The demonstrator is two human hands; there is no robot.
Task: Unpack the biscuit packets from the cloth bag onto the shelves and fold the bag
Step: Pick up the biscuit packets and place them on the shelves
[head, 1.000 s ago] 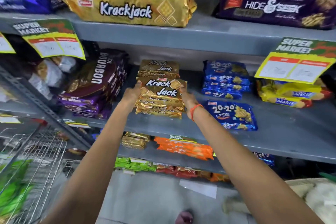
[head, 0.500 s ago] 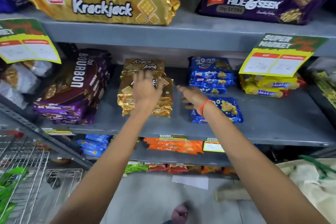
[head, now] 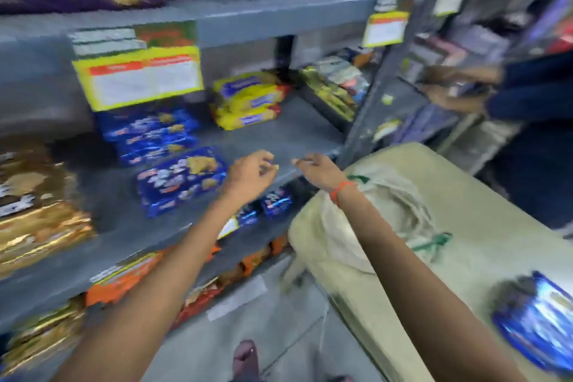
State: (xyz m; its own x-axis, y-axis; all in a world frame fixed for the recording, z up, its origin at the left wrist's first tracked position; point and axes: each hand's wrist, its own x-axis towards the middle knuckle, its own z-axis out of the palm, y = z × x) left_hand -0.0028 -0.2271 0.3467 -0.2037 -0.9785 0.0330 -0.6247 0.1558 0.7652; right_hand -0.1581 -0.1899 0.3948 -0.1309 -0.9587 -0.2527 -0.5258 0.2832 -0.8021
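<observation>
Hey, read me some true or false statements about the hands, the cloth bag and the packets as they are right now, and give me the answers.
1. The left hand and right hand hold nothing. True.
2. The cloth bag lies on the floor. False: it sits on the pale surface to the right of the shelves.
3. An orange band is on the right wrist. True.
4. The yellow packets are on the top shelf. False: they are stacked on the middle shelf, under the price tags.
5. A blue packet lies on the pale surface, apart from the bag. True.
</observation>
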